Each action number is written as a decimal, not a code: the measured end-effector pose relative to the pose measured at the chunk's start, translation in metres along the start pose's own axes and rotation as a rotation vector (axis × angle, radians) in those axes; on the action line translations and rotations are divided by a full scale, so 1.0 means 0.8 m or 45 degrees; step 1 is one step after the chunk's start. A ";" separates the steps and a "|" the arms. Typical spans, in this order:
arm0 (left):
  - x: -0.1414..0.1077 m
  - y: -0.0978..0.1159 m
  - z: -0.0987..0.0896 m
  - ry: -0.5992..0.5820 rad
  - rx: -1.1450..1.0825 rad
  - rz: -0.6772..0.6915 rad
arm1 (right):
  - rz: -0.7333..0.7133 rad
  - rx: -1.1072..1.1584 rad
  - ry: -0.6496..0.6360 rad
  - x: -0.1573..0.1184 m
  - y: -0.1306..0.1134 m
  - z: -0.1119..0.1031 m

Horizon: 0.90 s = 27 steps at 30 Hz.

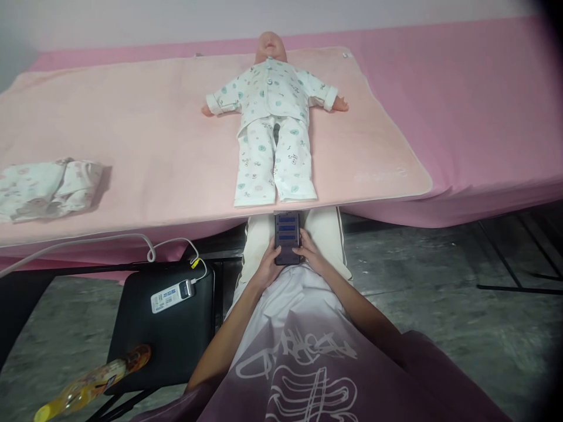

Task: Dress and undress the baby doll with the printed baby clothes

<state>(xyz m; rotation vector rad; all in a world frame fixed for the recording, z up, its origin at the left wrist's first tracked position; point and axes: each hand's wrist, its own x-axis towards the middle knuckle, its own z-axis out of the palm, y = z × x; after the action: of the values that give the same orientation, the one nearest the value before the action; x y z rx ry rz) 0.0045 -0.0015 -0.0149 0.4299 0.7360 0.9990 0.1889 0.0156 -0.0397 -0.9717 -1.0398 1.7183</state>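
A dark smartphone [287, 249] with a lit screen rests above my lap, just below the table's front edge. My left hand [268, 265] grips its left side, thumb near the screen. On the phone's right side my right hand [311, 253] is closed round the edge, its thumb also by the screen. Beyond the phone, a baby doll [270, 48] lies on its back, arms spread out. It wears a white patterned buttoned top [275, 91] and matching trousers [294, 158]. Neither hand touches the doll.
A pale pink blanket [153, 135] covers much of the pink-clothed table [461, 117]. Folded baby clothes [48, 187] lie at its left. On a black stool [171, 346] to my left are a white power bank [167, 298] with a cable [127, 237] and a yellow-capped drink bottle [94, 384].
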 end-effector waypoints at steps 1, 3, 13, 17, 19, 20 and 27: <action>-0.001 0.000 0.000 0.005 0.014 0.003 | 0.004 -0.006 0.000 0.000 -0.001 0.001; -0.001 -0.001 0.000 0.041 0.043 0.004 | 0.008 -0.035 0.013 0.000 -0.001 0.003; -0.004 -0.004 -0.010 0.007 0.074 -0.008 | 0.019 -0.115 0.034 0.001 0.001 0.002; -0.002 -0.003 -0.012 -0.054 -0.023 -0.013 | 0.011 -0.112 0.022 0.000 0.004 -0.001; 0.000 -0.002 -0.012 -0.069 -0.085 -0.006 | -0.008 -0.121 -0.004 -0.001 0.008 -0.003; 0.001 -0.002 -0.011 -0.061 -0.095 0.003 | -0.020 -0.136 -0.019 -0.002 0.010 -0.004; 0.002 -0.003 0.000 0.074 0.027 0.004 | -0.028 -0.262 -0.001 -0.005 0.015 0.001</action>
<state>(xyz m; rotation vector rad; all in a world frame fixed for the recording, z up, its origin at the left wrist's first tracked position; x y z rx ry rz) 0.0064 -0.0013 -0.0167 0.4220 0.7989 1.0110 0.1862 0.0085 -0.0497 -1.0843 -1.2418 1.6165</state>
